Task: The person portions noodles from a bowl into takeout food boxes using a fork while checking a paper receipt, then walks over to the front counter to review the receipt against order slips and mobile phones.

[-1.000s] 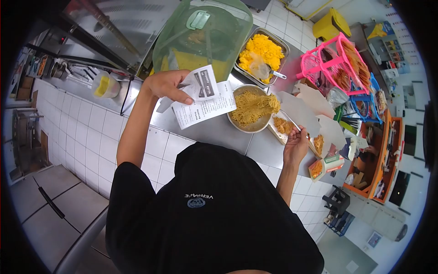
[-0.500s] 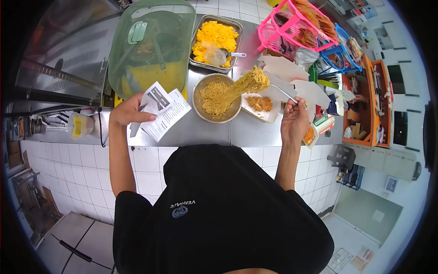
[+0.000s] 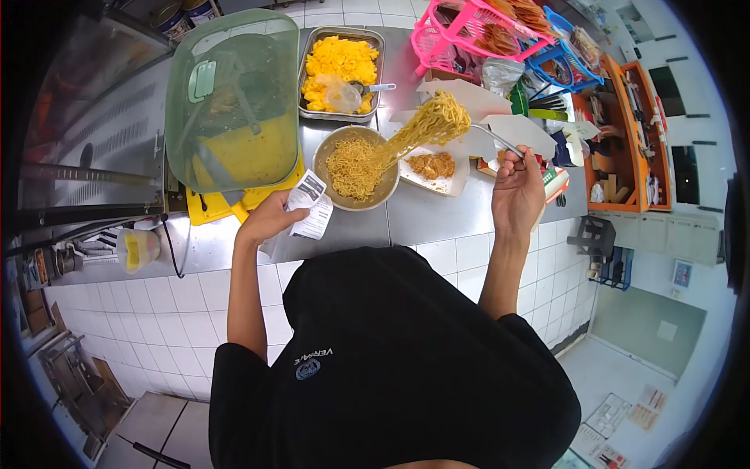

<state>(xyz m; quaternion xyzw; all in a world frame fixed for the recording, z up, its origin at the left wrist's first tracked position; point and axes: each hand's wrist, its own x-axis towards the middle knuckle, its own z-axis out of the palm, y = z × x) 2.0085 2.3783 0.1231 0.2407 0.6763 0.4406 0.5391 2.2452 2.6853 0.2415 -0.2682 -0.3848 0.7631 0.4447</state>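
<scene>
My left hand (image 3: 269,219) pinches a printed paper slip (image 3: 314,213) just left of a metal bowl (image 3: 383,187) of noodles. My right hand (image 3: 519,187) grips the handle of a metal utensil (image 3: 500,139). At the utensil's far end hangs a clump of noodles (image 3: 439,121), with strands trailing down to the noodles (image 3: 353,168) in the bowl. Under and beside the lifted clump, an open box (image 3: 457,178) holds a piece of fried food (image 3: 432,165). The tips of the utensil are hidden in the noodles.
Behind the bowl is a metal tray (image 3: 303,114) of yellow food with a spoon. A green translucent lidded container (image 3: 234,102) stands at the left. Pink (image 3: 445,43) and blue baskets (image 3: 574,66) are at the back right, near more open boxes (image 3: 519,133).
The utensil has lifted the noodles higher out of the bowl. My left hand has brought the paper slip closer to the bowl. The camera view has turned and shifted.
</scene>
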